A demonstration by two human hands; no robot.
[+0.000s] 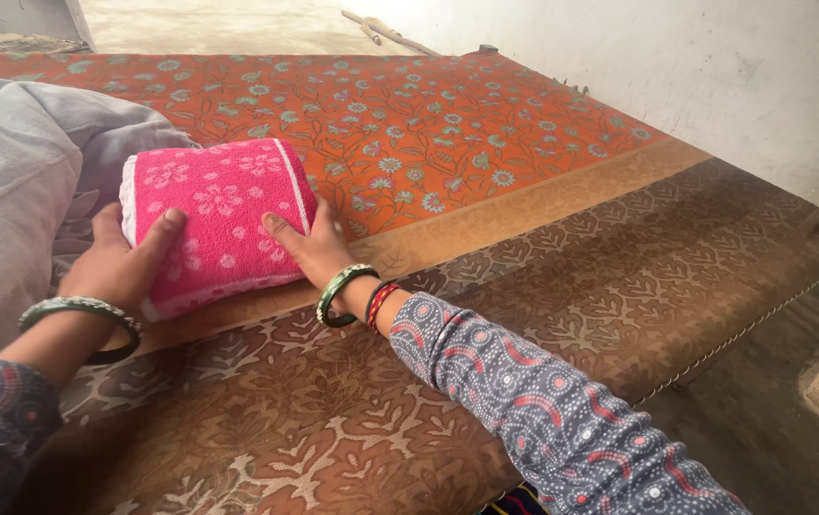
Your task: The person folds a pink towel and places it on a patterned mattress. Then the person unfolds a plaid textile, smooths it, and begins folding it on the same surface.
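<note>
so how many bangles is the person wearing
3 in view: one green bangle on the left wrist, one green bangle and a red one on the right; sleeves may hide more.
</note>
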